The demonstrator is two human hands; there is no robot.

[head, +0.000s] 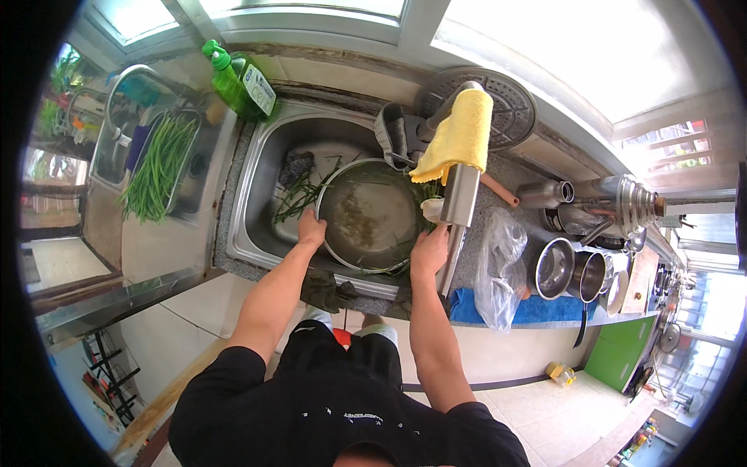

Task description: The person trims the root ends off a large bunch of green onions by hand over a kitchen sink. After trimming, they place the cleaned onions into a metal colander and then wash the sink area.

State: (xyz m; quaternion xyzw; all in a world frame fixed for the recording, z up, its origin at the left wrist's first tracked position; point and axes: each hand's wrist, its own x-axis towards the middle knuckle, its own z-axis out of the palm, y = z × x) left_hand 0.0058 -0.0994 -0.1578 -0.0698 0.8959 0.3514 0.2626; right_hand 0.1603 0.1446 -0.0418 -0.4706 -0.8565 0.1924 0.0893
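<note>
A round metal basin (373,219) with water and bits of green leaf sits inside the stainless steel sink (248,219). Its left rim is gripped by my left hand (312,229). On the opposite side, my right hand (429,252) holds the lower right rim, just below the faucet body (461,195). Loose green stalks (300,198) lie in the sink left of the basin, beside a dark scouring pad (296,167). A yellow cloth (461,137) hangs over the faucet and hides part of it.
A green soap pump bottle (239,82) stands at the sink's back left corner. Far left, a second basin holds long green stalks (163,163). Right of the sink are a clear plastic bag (502,268), a blue towel (548,309), metal pots (554,268) and a steel bottle (543,194).
</note>
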